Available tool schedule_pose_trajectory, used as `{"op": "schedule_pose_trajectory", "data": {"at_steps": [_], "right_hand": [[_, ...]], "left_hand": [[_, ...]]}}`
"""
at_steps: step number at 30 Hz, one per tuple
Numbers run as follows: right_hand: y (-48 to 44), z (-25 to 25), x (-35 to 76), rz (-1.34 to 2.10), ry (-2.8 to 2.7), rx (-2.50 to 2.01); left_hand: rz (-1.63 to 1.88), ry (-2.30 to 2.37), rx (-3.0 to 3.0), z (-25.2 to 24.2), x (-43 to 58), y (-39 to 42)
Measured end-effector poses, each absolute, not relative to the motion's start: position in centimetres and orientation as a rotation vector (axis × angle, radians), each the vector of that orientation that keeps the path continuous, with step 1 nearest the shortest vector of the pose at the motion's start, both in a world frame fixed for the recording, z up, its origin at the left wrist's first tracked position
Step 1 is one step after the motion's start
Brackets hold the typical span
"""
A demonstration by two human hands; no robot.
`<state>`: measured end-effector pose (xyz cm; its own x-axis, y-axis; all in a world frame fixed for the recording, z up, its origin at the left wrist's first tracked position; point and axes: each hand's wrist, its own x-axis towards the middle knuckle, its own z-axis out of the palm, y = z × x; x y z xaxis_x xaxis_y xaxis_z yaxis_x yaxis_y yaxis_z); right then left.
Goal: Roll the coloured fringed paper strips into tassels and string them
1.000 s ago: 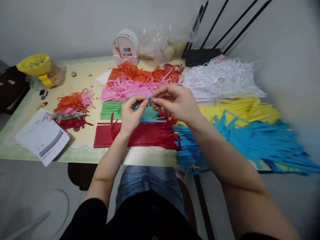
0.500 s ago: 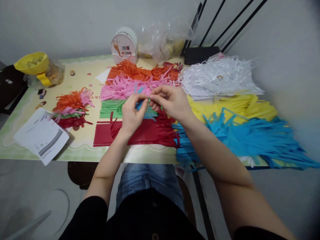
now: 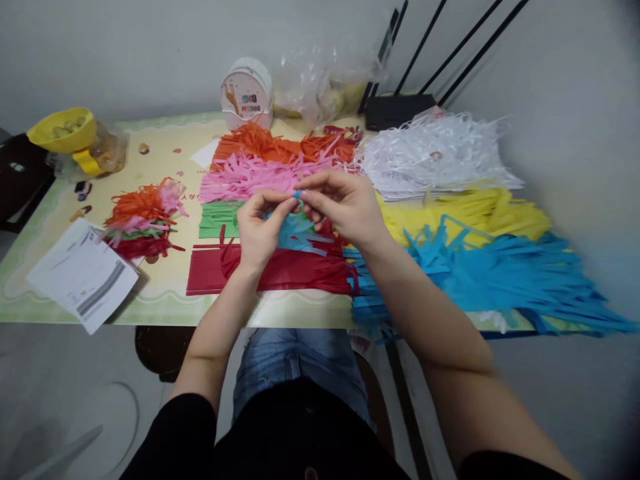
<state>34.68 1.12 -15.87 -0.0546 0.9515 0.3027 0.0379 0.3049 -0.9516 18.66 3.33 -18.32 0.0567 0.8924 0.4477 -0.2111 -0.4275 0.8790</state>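
Observation:
Thumb and forefinger of my left hand point(image 3: 263, 223) and of my right hand point(image 3: 340, 203) meet over the table's middle. Both pinch the top of a light-blue tissue paper tassel point(image 3: 297, 233), whose cut strips hang down between them. Below lie fringed green paper point(image 3: 219, 219) and dark red paper point(image 3: 290, 270), partly covered by my hands and the tassel. Pink fringe point(image 3: 250, 177) and orange fringe point(image 3: 280, 145) lie just beyond. To the right of my right hand spread yellow fringe point(image 3: 460, 213) and a blue fringe heap point(image 3: 500, 280).
White shredded fringe point(image 3: 430, 153) lies near a black router point(image 3: 400, 111) with upright antennas. At the back stand a pink-white tub point(image 3: 247, 93) and plastic bags point(image 3: 320, 87). On the left are finished-looking tassels point(image 3: 137, 213), a white labelled packet point(image 3: 83, 275) and a yellow bowl point(image 3: 63, 130).
The light-blue tassel now hangs more visibly below my fingers, its strips spread over the red paper. Its pinched top shows between my fingertips. My hands stay almost in place.

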Motion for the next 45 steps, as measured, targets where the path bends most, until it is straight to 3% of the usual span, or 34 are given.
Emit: {"op": "schedule_pose_trajectory", "data": {"at_steps": [12,23,30,36,41,45], "right_hand": [[0.7,-16.5,33.5,0.937,-1.32,-0.998],[0.6,-16.6,33.3,0.934,-1.346,-0.956],[0.5,-17.3,32.0,0.984,-1.196,-0.892],[0.5,-16.3,33.8,1.049,-1.313,-0.926],[0.5,-14.7,35.8,0.869,-1.528,-0.997],[0.5,-13.8,36.0,0.538,-1.744,-1.054]], "left_hand": [[1.607,0.748,1.523,-18.2,18.7,2.5],[1.301,0.652,1.346,-18.3,18.0,3.9],[1.609,0.813,1.516,-17.8,18.4,2.2],[1.489,0.697,1.331,-18.2,18.5,3.1],[1.321,0.626,1.256,-17.7,18.4,3.2],[1.162,0.574,1.216,-17.6,18.4,3.3]]}}
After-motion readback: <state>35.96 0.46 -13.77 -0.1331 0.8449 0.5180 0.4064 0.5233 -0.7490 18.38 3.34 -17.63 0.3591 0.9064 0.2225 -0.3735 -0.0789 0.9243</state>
